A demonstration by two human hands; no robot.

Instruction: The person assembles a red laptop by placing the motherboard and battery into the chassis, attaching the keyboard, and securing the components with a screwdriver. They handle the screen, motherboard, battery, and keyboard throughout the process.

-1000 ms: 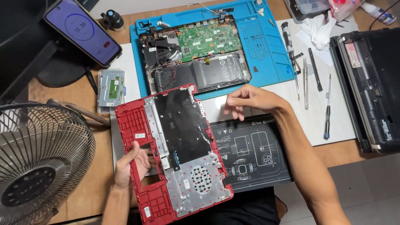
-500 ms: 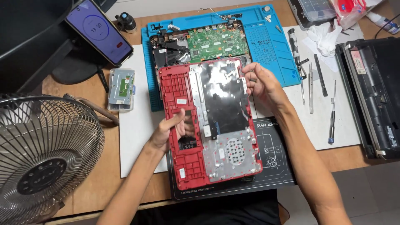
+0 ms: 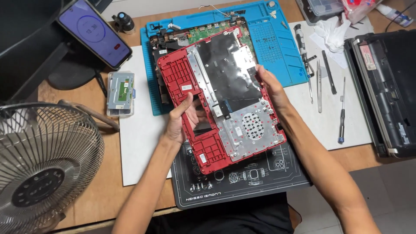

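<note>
- So, I hold the red laptop palmrest cover (image 3: 216, 97) with both hands, underside up, lifted off the base and tilted above the blue work mat (image 3: 281, 52).
- My left hand (image 3: 180, 121) grips its left side: the thumb lies on the red plastic by the rectangular opening, and the fingers curl under the edge, out of sight.
- My right hand (image 3: 271, 89) is closed on the right edge, fingers pressed against the rim beside the metal keyboard backing plate (image 3: 242, 125).
- Done, as far as I judge: the cover is free of the laptop base (image 3: 173, 39), whose green board shows past the cover's far edge, so the two halves are already apart.
- A small touchpad module (image 3: 120, 93) lies apart on the desk (image 3: 108, 199) to the left, and the opening in the cover looks bare; it likely came from there, though I cannot be sure.
- Left, I think: the metal plate and the black film over the keyboard are still fixed to the cover, so that part is not yet stripped.
- The screwdrivers (image 3: 342, 112) and tweezers (image 3: 319, 86) rest on the white mat to my right, untouched by either hand.
- A black laptop (image 3: 390, 91) sits at the right edge, a fan (image 3: 43, 169) at the left, a phone (image 3: 95, 32) on its stand beyond.
</note>
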